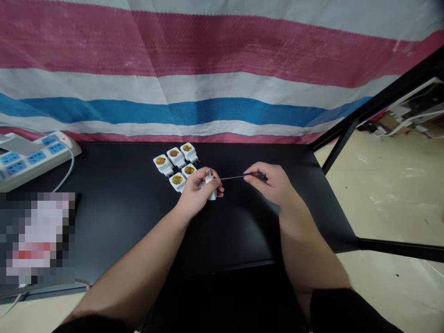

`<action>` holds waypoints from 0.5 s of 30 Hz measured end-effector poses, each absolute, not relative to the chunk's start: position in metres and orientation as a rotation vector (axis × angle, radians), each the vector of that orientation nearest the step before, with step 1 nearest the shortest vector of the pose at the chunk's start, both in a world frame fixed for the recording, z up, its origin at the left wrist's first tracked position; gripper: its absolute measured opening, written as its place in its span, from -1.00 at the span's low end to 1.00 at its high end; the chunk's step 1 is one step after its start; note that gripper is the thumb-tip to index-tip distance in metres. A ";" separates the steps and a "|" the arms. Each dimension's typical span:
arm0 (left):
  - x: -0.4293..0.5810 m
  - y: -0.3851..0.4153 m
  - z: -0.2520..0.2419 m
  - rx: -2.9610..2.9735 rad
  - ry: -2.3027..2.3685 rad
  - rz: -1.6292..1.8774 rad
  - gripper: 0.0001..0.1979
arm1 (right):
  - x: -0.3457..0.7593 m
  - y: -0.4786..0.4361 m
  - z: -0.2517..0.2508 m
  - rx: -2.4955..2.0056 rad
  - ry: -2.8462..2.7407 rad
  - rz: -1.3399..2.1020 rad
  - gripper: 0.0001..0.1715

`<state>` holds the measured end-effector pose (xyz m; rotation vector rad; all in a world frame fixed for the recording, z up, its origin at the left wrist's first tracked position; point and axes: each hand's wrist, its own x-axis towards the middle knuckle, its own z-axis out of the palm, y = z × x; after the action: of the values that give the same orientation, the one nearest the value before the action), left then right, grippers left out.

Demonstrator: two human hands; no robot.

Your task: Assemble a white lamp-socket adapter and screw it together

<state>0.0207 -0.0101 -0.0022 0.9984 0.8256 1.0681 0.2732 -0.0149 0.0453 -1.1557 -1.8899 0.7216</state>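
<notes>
Left hand (198,190) grips white adapter (209,185); right hand (268,182) holds screwdriver (239,176) (tip touching)

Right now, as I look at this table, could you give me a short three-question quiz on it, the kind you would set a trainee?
1. Count: how many white adapters lie on the black table, leaving out the held adapter in the left hand?
2. True or false: the right hand holds a thin screwdriver whose tip points toward the held adapter.
3. Choose one: the power strip lies
A) at the table's left side
B) between the two hands
C) on the floor

Key: 1. five; 2. true; 3. A
</notes>
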 end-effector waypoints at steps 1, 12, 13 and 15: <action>0.020 -0.010 -0.002 1.045 0.826 1.083 -0.70 | 0.273 -0.015 0.046 -1.186 -1.902 0.735 -0.72; 0.017 -0.010 0.003 1.352 0.907 1.181 -0.82 | 0.279 -0.014 0.043 -1.334 -1.842 0.942 -0.59; 0.017 -0.010 0.003 1.373 0.910 1.182 -0.83 | 0.279 -0.013 0.043 -1.380 -1.827 0.947 -0.47; 0.018 -0.011 0.004 1.385 0.925 1.182 -0.83 | 0.278 -0.012 0.042 -1.387 -1.807 0.978 -0.42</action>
<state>0.0177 -0.0105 0.0043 1.3849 0.9246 1.1820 0.2782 -0.0123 0.0420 -1.3870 -1.8066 0.9783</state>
